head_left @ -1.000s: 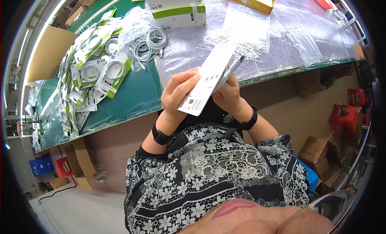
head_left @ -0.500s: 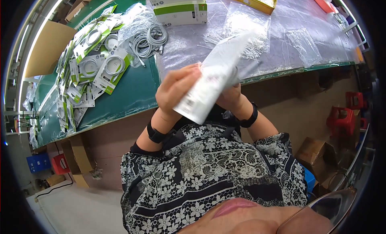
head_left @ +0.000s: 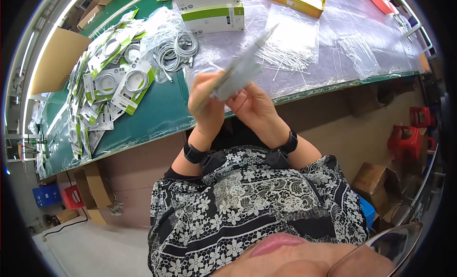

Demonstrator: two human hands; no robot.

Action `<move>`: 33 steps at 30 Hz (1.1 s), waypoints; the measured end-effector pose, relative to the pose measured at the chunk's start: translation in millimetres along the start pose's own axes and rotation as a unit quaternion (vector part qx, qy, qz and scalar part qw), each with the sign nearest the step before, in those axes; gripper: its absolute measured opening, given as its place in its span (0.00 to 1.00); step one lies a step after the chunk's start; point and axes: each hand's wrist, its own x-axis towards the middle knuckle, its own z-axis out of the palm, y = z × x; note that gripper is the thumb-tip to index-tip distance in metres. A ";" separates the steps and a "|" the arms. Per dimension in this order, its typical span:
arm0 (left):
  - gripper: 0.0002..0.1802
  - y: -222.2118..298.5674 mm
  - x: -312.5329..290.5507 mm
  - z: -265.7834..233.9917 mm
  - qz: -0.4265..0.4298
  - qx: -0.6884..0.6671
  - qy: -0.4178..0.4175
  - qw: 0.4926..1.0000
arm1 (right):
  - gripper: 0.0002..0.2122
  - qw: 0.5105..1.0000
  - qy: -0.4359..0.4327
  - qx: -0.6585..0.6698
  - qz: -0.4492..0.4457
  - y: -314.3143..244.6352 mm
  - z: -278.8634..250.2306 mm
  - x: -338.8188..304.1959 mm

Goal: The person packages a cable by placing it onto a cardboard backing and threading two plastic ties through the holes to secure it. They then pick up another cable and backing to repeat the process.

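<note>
A whitish-grey packaging card [head_left: 240,74], blurred and tilted almost edge-on, is held up over the table's front edge. My left hand [head_left: 207,103] is closed around its left end, thumb side up. At the card's lower edge, my right hand [head_left: 254,108] has its fingers curled and pinched against it. Anything else between the fingers is hidden. To the left lies a heap of carded cables [head_left: 135,79], grey coils on white and green cards. Loose coiled grey cables [head_left: 176,51] in clear plastic sit between the heap and my hands. White ties [head_left: 290,58] are spread beyond the card.
Two white and green boxes [head_left: 214,19] are stacked at the back. A yellow tray [head_left: 304,3] of white pieces stands at the far right of them. A clear bag [head_left: 359,53] lies on the right. Red stools [head_left: 404,143] and a cardboard box [head_left: 376,182] are below the table.
The card has turned from showing its broad white face to nearly edge-on. My right hand has come out from behind it to its lower edge, and my left hand has shifted slightly.
</note>
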 end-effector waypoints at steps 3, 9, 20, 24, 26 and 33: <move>0.16 6.0 7.4 -6.3 0.210 0.063 -0.107 0.970 | 0.08 0.996 0.064 0.051 0.046 9.8 11.1 -5.4; 0.17 11.8 6.2 -11.3 0.252 0.056 -0.147 0.955 | 0.12 0.993 0.036 0.061 0.098 28.8 -5.8 32.3; 0.17 26.4 2.0 -13.8 0.274 0.091 -0.207 0.935 | 0.18 0.981 -0.012 0.093 0.169 23.8 -41.5 -23.7; 0.17 25.7 -3.8 -12.6 0.243 0.061 -0.183 0.951 | 0.19 0.980 -0.034 0.084 0.179 14.7 -13.7 -34.9; 0.16 26.9 -5.3 -12.3 0.230 0.040 -0.178 0.956 | 0.18 0.982 -0.061 0.052 0.171 6.0 11.3 -41.3; 0.17 29.6 -6.4 -15.5 0.197 0.030 -0.185 0.962 | 0.15 0.979 -0.136 -0.038 0.146 0.6 23.5 -47.0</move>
